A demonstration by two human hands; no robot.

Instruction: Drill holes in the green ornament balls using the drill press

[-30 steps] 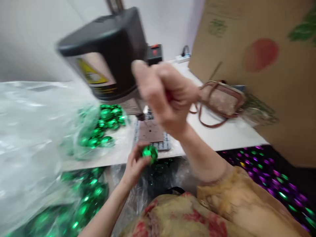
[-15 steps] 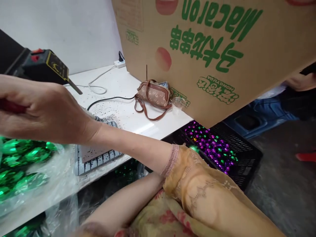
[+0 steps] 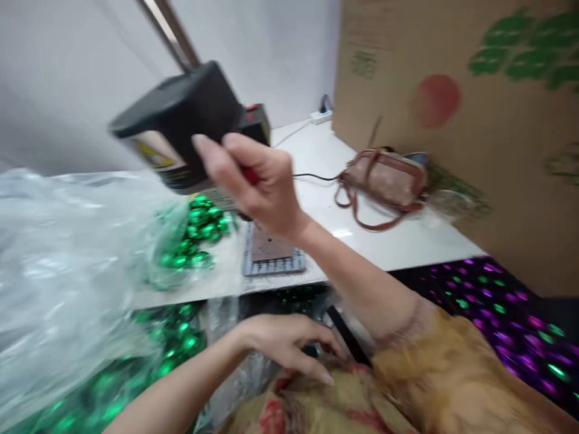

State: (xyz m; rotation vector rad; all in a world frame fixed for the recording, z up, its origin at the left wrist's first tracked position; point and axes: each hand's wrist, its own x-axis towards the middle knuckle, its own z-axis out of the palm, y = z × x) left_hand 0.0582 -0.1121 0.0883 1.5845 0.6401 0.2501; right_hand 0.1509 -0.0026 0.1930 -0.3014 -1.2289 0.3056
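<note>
My right hand [image 3: 266,187], on the arm with the sheer yellow sleeve, is raised in front of a black machine head [image 3: 181,120] with a yellow warning label. Its fingers curl around a small red handle [image 3: 251,176], mostly hidden in the palm. Behind the fingers shows a black box with red switches [image 3: 256,120]. Below the hand lies a grey, grooved base plate [image 3: 274,265] with dark specks. Low over the patterned cloth of my lap, my left hand [image 3: 289,343] has its thumb and fingers apart, beside a black strip [image 3: 348,337].
Shiny green baubles [image 3: 199,223] lie in clear plastic [image 3: 76,241] on the left of the white table [image 3: 362,241]. A brown handbag [image 3: 384,181] leans near a large cardboard box [image 3: 452,120]. Purple and green beads [image 3: 502,319] fill a dark crate at right.
The view has swung left, so the machine head and clear plastic show more fully. My left hand, hidden before, is now visible. My right hand stays closed on the red handle.
</note>
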